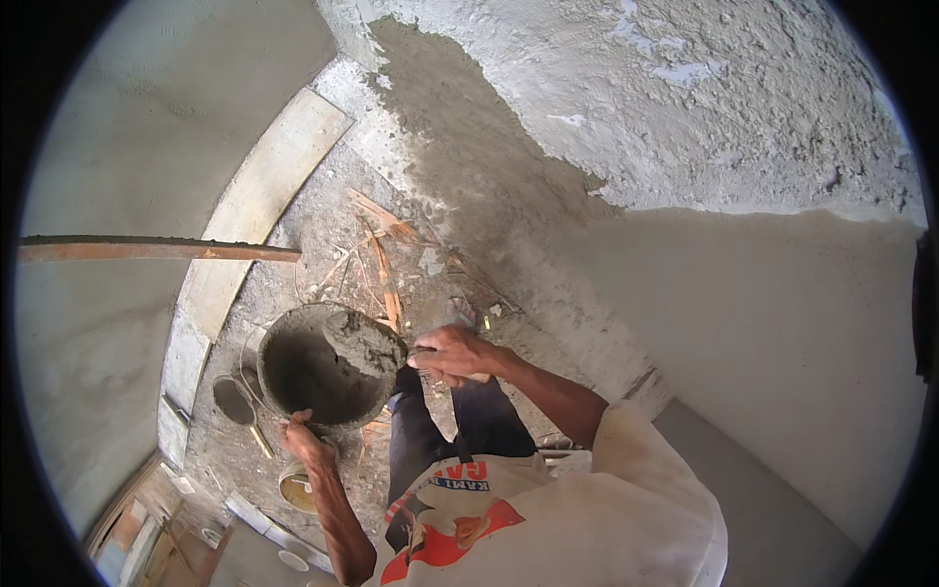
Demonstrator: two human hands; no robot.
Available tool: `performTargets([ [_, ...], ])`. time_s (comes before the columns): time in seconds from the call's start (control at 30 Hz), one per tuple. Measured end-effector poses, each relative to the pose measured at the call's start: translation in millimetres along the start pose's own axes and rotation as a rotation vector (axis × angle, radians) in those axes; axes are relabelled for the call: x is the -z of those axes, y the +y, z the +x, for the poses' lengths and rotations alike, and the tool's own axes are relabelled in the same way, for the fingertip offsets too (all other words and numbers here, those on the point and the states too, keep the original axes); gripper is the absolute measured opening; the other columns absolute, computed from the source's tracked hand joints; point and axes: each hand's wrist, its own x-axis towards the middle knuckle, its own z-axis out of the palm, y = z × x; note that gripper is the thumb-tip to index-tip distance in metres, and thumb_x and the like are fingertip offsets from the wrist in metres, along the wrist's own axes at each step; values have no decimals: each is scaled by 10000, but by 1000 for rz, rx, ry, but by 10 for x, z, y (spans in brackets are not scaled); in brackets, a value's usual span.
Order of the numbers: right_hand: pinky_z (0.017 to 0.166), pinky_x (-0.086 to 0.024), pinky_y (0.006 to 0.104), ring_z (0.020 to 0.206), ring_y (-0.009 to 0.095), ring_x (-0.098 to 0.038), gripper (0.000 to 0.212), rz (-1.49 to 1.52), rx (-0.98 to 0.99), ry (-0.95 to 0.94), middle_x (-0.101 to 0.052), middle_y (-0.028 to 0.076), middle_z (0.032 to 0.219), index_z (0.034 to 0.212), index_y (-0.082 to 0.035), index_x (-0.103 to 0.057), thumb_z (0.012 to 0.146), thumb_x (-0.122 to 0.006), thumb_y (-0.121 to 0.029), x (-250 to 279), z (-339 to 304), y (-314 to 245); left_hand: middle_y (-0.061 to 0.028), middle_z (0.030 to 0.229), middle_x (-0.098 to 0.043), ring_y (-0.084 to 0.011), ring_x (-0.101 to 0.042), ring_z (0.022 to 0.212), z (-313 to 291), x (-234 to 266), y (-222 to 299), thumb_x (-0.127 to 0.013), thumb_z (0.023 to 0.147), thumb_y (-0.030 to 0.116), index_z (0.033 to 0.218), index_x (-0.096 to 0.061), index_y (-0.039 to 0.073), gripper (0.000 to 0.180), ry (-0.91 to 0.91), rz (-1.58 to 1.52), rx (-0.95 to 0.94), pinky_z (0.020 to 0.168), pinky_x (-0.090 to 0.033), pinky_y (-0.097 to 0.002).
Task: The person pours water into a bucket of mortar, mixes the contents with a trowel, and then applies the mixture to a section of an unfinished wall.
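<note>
Below the centre of the frame, my left hand (305, 437) grips the near rim of a round mortar pan (328, 364), fingers curled shut over its edge. The pan is tilted, its dark hollow facing up, with a lump of wet grey mortar (362, 342) heaped against its far side. My right hand (452, 354), just right of the pan, is closed tight around the handle of a trowel; its blade (377, 357) is pushed into the mortar and mostly buried. Left of the pan, a small ladle-like scoop (238, 403) lies on the rubble floor. At upper right, rough fresh plaster (548, 127) covers the wall above a smoother band. A rusty bar (156, 250) crosses the left side.
</note>
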Motion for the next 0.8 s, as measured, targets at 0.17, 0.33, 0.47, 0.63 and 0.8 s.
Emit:
performTargets([
  [0.17,411,-425,310,467,118,-524,258,321,-189,536,-577,20,654,875,-48,-605,967,-691,-273,2155,-83,853,-55,853,-575,-216,-560,800,222,252,-438,-595,671,-71,839,-545,43,209,68,135,36,776,-482,-347],
  [0.33,411,-368,293,477,89,-450,297,237,38,1173,-501,-6,648,955,-69,-574,1037,-602,-353,1483,-1756,59,-31,823,-561,-180,-521,760,237,386,-396,-570,663,-99,832,-528,50,229,-78,132,-62,731,-449,-318],
  [0.47,508,-467,347,589,167,-580,352,-7,-17,1127,-599,80,733,1112,11,-616,1050,-586,-334,538,-2175,-136,24,778,-435,-119,-433,704,288,193,-363,-546,673,-147,813,-431,100,306,-266,65,-184,668,-399,-274],
  [0.63,882,-529,534,1065,445,-679,398,-584,168,1072,-680,268,1107,1224,80,-580,1002,-609,-249,-561,-1552,129,38,781,-393,-95,-387,706,-73,-409,207,-612,677,-130,805,-424,97,321,-554,154,-319,614,-381,-271],
  [0.8,792,-577,547,931,440,-727,332,-952,-120,979,-669,301,1140,1140,42,-615,910,-678,-189,-1036,-942,-335,47,754,-366,-99,-356,693,-448,-672,835,-649,659,-87,781,-399,102,336,-791,177,-542,603,-348,-272],
])
